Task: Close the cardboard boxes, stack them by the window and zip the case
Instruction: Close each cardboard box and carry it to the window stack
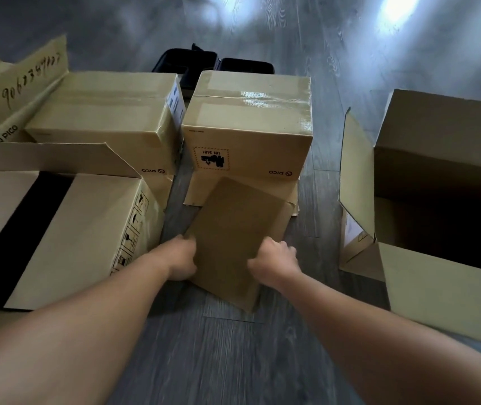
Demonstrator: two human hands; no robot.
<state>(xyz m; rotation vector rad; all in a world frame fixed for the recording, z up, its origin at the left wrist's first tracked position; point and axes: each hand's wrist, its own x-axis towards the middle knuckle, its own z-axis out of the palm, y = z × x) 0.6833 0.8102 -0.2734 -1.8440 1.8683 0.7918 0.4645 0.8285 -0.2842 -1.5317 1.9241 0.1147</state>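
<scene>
Cardboard boxes in plain brown stand and lie all over the grey wood-grain floor (233,361), and one small plain brown cardboard box (233,238) sits at the middle of the view, tilted, its far end leaning against the flattened flaps under a taped box. Both bare forearms reach forward and down from the bottom corners. The left hand (179,260) grips the small box's left edge, fingers curled around it; the right hand (276,260) clamps the right edge in the same way, knuckles up. So both hands are closed on that box, one on each side.

Behind it stands a sealed brown cardboard box with shiny clear tape (248,124) and a printed "UN 3481" label, closed. To its left is another closed taped brown box (102,112), set inside or against a larger open carton with handwritten digits on its raised flap (26,83); which of the two I cannot tell. At the near left stands a brown box with a wide black stripe (58,235), its top shut. At the right a large open brown carton (438,200) lies with its flaps spread, its inside dark. Beyond the taped boxes a black case (213,64) lies open on the floor.
</scene>
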